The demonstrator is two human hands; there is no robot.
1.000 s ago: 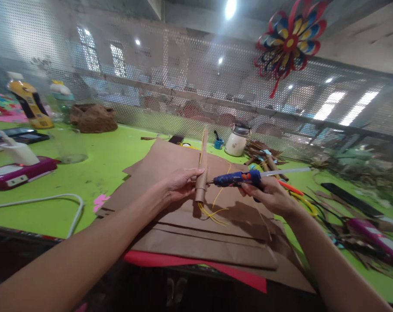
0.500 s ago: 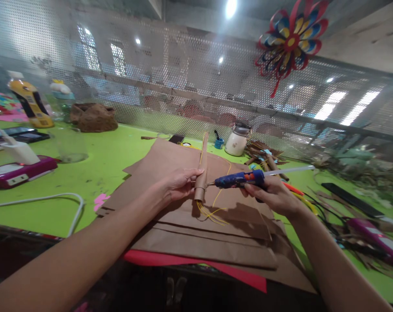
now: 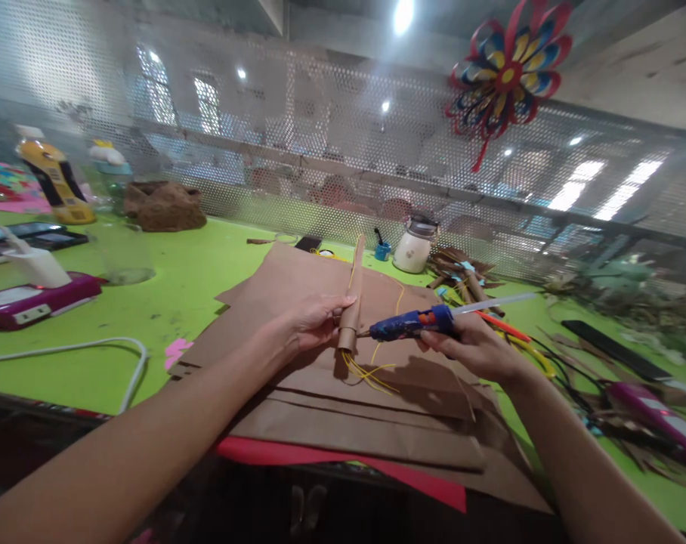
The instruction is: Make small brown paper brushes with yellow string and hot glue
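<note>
My left hand (image 3: 322, 320) is closed on a rolled brown paper tube (image 3: 354, 293), thumb on its side and the other fingers partly hidden behind it. Yellow strings (image 3: 369, 372) spill from the tube's near end, where a band of paper wraps it. In my right hand (image 3: 479, 346) is a blue hot glue gun (image 3: 412, 324) with a clear glue stick (image 3: 495, 301) poking out of its back. The gun's nozzle points left, at or very near the tube just by the band. Under both hands lie stacked sheets of brown paper (image 3: 298, 273).
On the green table (image 3: 201, 264) stand a white jug (image 3: 414, 245), a small blue pot (image 3: 382, 251) and a yellow bottle (image 3: 54, 177). Cables and a purple power strip (image 3: 660, 415) lie at right, another purple power strip (image 3: 42, 298) at left. Red paper (image 3: 275, 451) juts over the front edge.
The glue gun in my right hand has shifted slightly left and down, its back end dipping and its nozzle now lower along the tube. My left hand and the tube have hardly moved.
</note>
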